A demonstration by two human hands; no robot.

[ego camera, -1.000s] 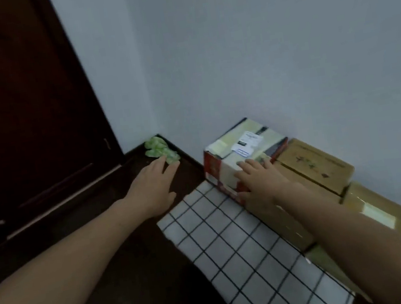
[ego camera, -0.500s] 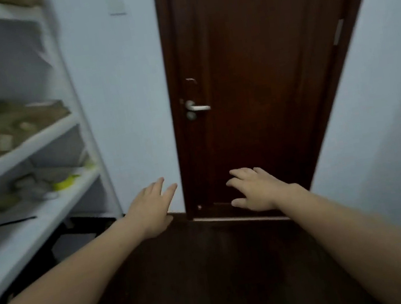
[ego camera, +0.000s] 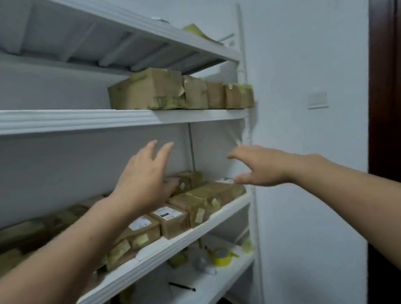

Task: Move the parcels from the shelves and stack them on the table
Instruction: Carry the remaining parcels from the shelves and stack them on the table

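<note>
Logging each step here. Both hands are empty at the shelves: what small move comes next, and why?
Probably lower the left hand and right hand onto the brown parcel at the right end of the middle shelf: both are open, empty, spread above it.

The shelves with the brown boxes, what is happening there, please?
A person stands at the white shelves and reaches both bare hands toward the cardboard parcels on the middle shelf. The left hand and the right hand are open and grip nothing yet. Another row of parcels sits on the shelf above, and a yellow tape roll lies on the shelf below. No table is in view.
</note>
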